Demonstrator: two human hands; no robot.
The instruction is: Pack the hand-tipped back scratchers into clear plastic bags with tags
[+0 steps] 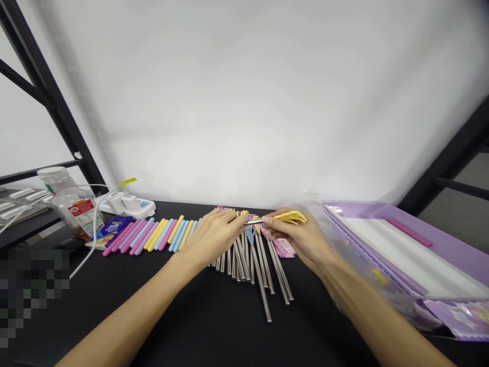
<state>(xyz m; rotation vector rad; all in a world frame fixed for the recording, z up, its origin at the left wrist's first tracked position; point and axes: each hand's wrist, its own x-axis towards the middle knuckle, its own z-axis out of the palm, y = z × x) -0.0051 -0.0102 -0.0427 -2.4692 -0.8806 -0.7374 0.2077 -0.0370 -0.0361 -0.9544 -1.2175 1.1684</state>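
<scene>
Both hands hold a back scratcher with a yellow claw-shaped head and a thin metal rod. The rod lies roughly level between them. My left hand pinches its left end, while my right hand has its fingers closed near the head. Under and in front of the hands, several metal rods with coloured heads lie in a row, partly hidden. One with a blue head sticks out toward me. Left of my left hand is a row of pink, purple, blue and yellow handles.
A purple tray holding a pink strip stands at right, with clear plastic beside it. At left are a plastic jar, a white power strip, a cable and a purple packet. A white wall rises behind the black table.
</scene>
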